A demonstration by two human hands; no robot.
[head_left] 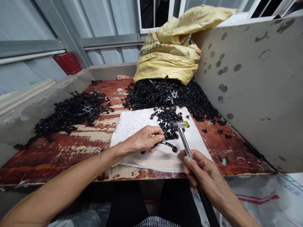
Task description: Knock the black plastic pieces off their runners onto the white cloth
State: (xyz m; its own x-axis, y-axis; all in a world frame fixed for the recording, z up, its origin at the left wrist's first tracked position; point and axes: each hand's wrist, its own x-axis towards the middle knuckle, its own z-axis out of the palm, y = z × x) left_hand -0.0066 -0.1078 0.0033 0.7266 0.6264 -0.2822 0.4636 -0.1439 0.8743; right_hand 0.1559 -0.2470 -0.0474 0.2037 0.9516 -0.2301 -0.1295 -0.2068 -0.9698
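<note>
My left hand (142, 140) is closed in a pinch on a black plastic sprue piece (168, 145), pressing it down on a white cloth pad (132, 126). In my right hand (203, 173) is a small hammer (181, 134), gripped by its handle. Its metal head with a yellow face hovers just above a small heap of loose black plastic parts (168, 121) on the pad, right beside my left fingertips.
A large pile of black parts (170, 93) lies behind the pad, below a yellow sack (172, 52). A second pile of black sprues (73, 112) lies at left on the worn red board (71, 151). A grey panel (255, 85) walls the right side.
</note>
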